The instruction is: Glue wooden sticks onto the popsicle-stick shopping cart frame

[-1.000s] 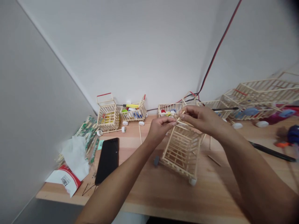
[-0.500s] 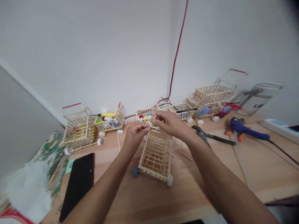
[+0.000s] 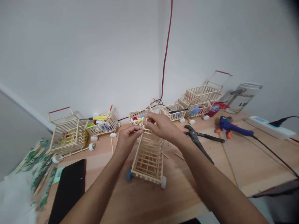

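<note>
A miniature shopping cart (image 3: 149,155) of thin wooden sticks stands on the table before me, a blue wheel (image 3: 129,174) at its near left corner and a white wheel (image 3: 163,182) at its near right. Reaching over its far end, my left hand (image 3: 128,138) is closed, thumb and forefinger pinching the left side of the far end. My right hand (image 3: 159,126) is closed too, its fingertips pinching a short wooden stick (image 3: 146,120) at the same end. The exact contact between stick and frame is partly hidden by my fingers.
Along the wall stand several similar carts (image 3: 66,137), some with colourful caps inside. Pliers (image 3: 198,140), a blue glue gun (image 3: 235,127) and a white power strip (image 3: 268,127) lie right. At left are a black phone (image 3: 68,189) and green-white stick wrappers (image 3: 37,165). Loose sticks (image 3: 179,156) lie beside the cart.
My view has swung slightly right, so everything sits further left in the picture. Both hands remain at the cart's far end with little visible change in grip.
</note>
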`<state>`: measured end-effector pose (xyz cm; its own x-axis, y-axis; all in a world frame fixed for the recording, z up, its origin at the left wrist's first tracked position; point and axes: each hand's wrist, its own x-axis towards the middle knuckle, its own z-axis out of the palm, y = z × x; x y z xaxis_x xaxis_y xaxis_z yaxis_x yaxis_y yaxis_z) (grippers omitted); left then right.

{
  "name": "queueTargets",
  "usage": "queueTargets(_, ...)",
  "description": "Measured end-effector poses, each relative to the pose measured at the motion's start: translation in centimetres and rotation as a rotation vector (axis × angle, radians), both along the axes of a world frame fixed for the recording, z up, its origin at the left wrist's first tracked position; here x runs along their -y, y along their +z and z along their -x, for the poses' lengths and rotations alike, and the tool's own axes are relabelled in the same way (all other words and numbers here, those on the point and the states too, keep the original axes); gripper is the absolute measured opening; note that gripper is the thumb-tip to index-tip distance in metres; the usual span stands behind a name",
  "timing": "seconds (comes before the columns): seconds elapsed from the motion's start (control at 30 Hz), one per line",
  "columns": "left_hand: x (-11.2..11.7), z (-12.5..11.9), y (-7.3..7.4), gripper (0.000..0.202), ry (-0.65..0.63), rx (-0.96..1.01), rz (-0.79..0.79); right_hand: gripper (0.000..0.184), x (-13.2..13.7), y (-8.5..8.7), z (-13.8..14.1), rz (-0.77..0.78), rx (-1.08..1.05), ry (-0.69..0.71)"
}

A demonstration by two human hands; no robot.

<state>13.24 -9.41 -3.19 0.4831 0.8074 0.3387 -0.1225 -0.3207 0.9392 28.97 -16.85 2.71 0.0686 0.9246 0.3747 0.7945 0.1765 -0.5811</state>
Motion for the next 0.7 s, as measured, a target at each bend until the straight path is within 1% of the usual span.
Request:
queueTargets(0.4, 0.13, 0.00, 0.19, 0.009, 0.010, -0.011, -0.028, 0.014, 0.21, 0.29, 0.14, 0.016, -0.004, 0.000)
queueTargets(0.7, 0.02, 0.13, 0.11, 0.009, 0.016, -0.024, -0.042, 0.013, -0.02, 0.02, 0.08, 0.004, -0.008, 0.006)
